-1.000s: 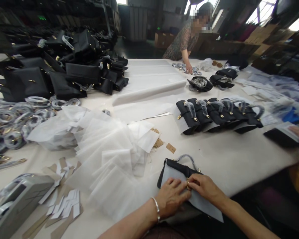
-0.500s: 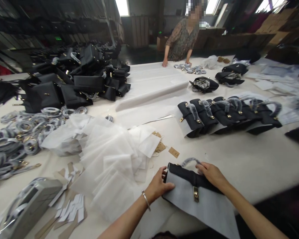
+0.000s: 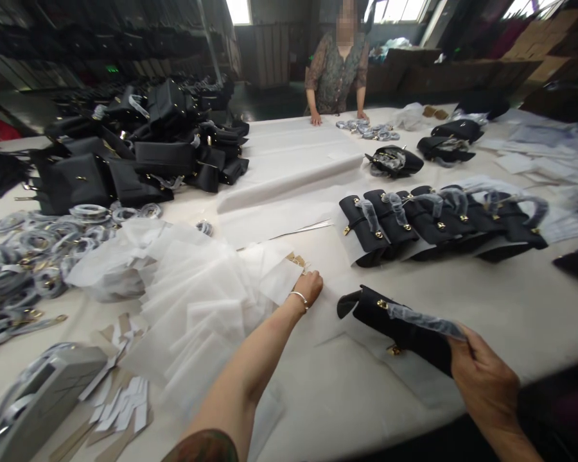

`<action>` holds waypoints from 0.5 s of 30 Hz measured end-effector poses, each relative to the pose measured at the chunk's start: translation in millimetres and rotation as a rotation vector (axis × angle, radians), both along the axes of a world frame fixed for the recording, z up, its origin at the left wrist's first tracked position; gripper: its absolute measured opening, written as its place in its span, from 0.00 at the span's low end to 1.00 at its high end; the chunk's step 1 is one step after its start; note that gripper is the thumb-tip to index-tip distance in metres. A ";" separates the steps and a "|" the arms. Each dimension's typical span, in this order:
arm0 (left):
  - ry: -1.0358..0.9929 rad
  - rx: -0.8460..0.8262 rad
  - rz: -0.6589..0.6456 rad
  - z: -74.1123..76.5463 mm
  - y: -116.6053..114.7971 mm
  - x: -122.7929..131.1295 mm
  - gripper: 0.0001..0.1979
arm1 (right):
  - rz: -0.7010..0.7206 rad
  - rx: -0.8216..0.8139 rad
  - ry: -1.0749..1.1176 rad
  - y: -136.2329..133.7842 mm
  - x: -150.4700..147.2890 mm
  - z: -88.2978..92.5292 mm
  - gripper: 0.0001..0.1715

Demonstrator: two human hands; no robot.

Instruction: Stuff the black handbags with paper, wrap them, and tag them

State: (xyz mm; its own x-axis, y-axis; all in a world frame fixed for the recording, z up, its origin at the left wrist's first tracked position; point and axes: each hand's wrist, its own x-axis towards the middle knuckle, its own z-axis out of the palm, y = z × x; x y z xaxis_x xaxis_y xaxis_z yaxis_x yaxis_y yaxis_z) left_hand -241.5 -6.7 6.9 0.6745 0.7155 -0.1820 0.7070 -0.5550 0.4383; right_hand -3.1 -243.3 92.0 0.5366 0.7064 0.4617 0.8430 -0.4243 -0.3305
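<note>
A black handbag [image 3: 404, 327] with a plastic-wrapped handle [image 3: 421, 316] is tilted on edge at the lower right. My right hand [image 3: 484, 372] grips its right end, by the handle. Whitish sheet material lies against the bag's lower side. My left hand [image 3: 311, 289], a bangle at the wrist, is at mid-table beside the brown tags [image 3: 296, 259]. Its fingers are closed and turned away, so what they hold is hidden. Just left of it, white sheets [image 3: 216, 282] are spread in a loose stack.
Several finished-looking black handbags [image 3: 363, 224] stand in a row at right. A heap of black bags [image 3: 164, 154] and wrapped straps [image 3: 52, 244] occupy the left. A grey tape dispenser [image 3: 52, 391] sits near paper strips [image 3: 125, 404]. Across the table stands a person [image 3: 337, 77].
My left hand has left the bag and reached forward to the tags, covering where a loose tag lay. My right hand now holds the bag's right end, and the bag has tipped.
</note>
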 end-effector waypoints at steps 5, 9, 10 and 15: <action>-0.007 -0.041 0.031 -5.0 11.3 3.6 0.10 | 0.164 0.044 0.007 6.5 5.6 6.8 0.23; -0.163 -0.128 0.186 9.5 13.0 -1.4 0.08 | 0.352 -0.008 0.031 11.5 13.7 -6.6 0.23; -0.215 -0.160 0.234 14.7 10.7 -4.5 0.07 | 0.370 -0.029 0.041 11.1 16.6 -11.1 0.23; -0.498 -0.408 0.415 45.9 -18.1 -33.4 0.07 | 0.475 -0.078 0.000 6.3 20.1 -10.7 0.33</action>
